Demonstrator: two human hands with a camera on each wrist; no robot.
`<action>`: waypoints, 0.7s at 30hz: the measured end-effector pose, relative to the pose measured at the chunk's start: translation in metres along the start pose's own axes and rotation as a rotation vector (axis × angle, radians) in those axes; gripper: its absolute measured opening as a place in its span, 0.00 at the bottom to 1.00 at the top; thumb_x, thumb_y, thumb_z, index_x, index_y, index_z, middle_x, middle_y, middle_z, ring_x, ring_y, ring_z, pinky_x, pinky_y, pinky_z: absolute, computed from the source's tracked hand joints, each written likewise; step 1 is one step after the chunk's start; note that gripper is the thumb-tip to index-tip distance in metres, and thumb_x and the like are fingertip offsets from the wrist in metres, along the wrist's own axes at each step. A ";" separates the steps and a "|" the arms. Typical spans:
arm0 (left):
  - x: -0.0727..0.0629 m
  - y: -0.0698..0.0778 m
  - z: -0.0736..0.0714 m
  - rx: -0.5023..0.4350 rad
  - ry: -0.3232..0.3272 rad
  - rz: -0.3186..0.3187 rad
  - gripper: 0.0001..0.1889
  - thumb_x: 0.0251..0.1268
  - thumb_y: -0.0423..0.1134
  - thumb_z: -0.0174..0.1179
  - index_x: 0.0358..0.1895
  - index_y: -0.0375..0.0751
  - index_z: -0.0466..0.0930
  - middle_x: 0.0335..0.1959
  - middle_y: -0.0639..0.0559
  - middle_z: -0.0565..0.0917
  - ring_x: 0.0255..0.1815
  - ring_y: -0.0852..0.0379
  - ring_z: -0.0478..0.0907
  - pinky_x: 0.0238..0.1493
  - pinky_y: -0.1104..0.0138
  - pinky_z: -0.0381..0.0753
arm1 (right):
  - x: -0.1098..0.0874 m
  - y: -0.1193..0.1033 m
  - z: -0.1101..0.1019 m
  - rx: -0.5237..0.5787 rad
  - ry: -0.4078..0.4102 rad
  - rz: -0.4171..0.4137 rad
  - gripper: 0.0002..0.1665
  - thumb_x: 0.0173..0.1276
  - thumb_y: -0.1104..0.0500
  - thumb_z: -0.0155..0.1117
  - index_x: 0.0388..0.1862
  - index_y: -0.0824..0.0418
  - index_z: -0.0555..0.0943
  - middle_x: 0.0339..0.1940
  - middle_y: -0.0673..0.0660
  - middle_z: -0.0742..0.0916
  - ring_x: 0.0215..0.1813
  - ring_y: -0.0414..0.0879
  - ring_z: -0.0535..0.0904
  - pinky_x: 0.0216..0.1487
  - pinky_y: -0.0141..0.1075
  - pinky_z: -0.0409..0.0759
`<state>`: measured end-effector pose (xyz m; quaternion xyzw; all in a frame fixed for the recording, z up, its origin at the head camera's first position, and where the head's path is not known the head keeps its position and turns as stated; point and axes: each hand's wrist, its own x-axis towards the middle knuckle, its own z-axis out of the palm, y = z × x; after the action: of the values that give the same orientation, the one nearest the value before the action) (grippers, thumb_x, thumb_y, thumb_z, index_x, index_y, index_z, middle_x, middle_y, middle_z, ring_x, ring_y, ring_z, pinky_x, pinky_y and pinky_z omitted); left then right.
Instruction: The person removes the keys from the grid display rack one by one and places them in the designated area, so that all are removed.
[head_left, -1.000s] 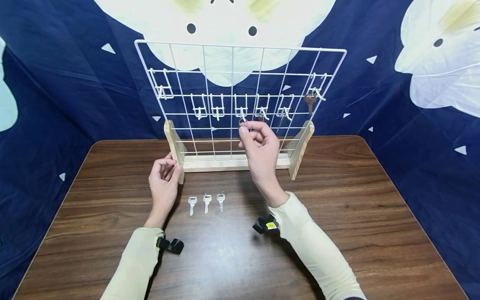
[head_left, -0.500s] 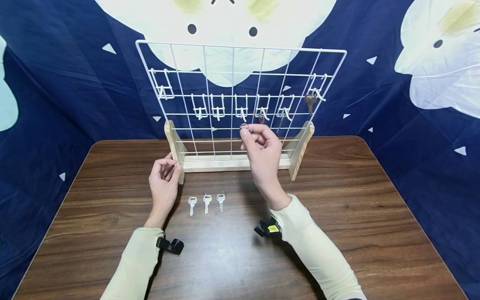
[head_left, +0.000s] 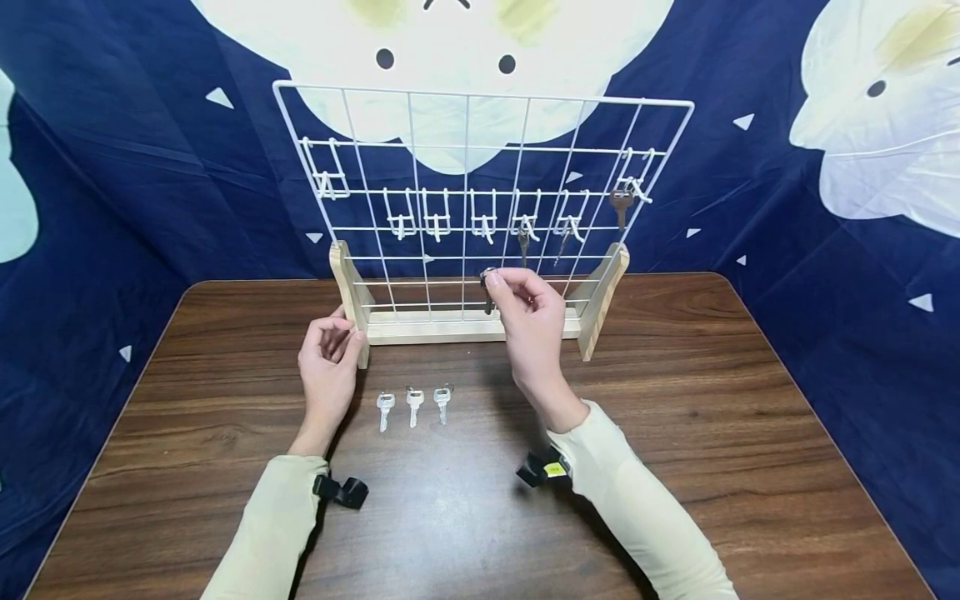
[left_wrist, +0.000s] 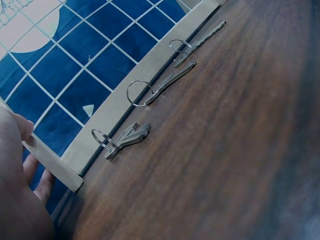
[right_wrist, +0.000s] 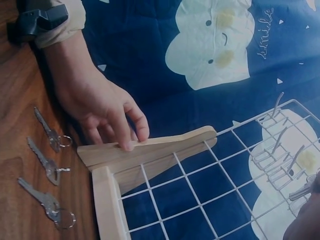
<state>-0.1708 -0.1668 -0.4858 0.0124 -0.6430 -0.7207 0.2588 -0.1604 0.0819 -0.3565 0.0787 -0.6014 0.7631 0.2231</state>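
Observation:
My right hand (head_left: 536, 329) pinches a key (head_left: 488, 302) by its ring end, in front of the white wire grid rack (head_left: 467, 96) and below its middle hook. The key hangs down from the fingertips; in the right wrist view part of this key (right_wrist: 301, 193) shows beside the hand at the edge. With thumb and fingers, my left hand (head_left: 327, 367) grips the left wooden leg (head_left: 348, 292) of the rack. Three silver keys with rings, a left one (head_left: 385, 411), a middle one (head_left: 414, 407) and a right one (head_left: 442, 403), lie in a row on the table.
Keys hang on the upper right hook (head_left: 633, 185) and on two lower right hooks (head_left: 525, 223). The upper left hook (head_left: 324, 179) and three lower hooks bear no key. A blue patterned cloth (head_left: 142, 192) stands behind and beside the wooden table (head_left: 712, 400).
My right hand has come down and slightly right, away from the middle hook, and the key in it now shows below the fingers. The left hand stays on the wooden leg.

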 end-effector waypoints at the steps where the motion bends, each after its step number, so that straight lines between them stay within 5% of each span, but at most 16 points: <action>1: 0.000 0.000 0.000 0.000 0.000 -0.001 0.10 0.72 0.16 0.64 0.50 0.18 0.74 0.67 0.44 0.86 0.62 0.62 0.86 0.65 0.73 0.84 | -0.001 0.000 -0.001 0.007 -0.002 0.016 0.07 0.75 0.71 0.69 0.38 0.63 0.91 0.29 0.43 0.87 0.25 0.34 0.69 0.27 0.25 0.66; 7: 0.000 0.000 -0.001 0.000 0.001 -0.008 0.10 0.72 0.17 0.64 0.50 0.19 0.74 0.68 0.44 0.86 0.61 0.62 0.85 0.65 0.73 0.83 | -0.007 0.003 -0.009 0.047 -0.012 0.116 0.11 0.77 0.70 0.67 0.37 0.56 0.90 0.31 0.46 0.87 0.17 0.34 0.67 0.19 0.24 0.66; 14: 0.000 0.000 -0.001 0.004 0.002 -0.005 0.10 0.72 0.17 0.64 0.50 0.18 0.74 0.66 0.47 0.87 0.62 0.62 0.85 0.65 0.73 0.83 | -0.009 0.009 -0.016 0.026 -0.032 0.159 0.06 0.78 0.71 0.65 0.44 0.72 0.88 0.33 0.46 0.90 0.17 0.34 0.68 0.18 0.24 0.65; 21: -0.001 0.001 -0.001 0.008 0.001 -0.009 0.11 0.72 0.17 0.64 0.51 0.17 0.73 0.67 0.46 0.87 0.62 0.62 0.85 0.65 0.73 0.83 | -0.012 0.014 -0.023 0.005 -0.048 0.206 0.06 0.74 0.71 0.68 0.45 0.75 0.87 0.29 0.47 0.87 0.16 0.35 0.67 0.19 0.25 0.63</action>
<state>-0.1697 -0.1671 -0.4852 0.0165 -0.6457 -0.7193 0.2558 -0.1521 0.0980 -0.3792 0.0353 -0.6097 0.7813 0.1286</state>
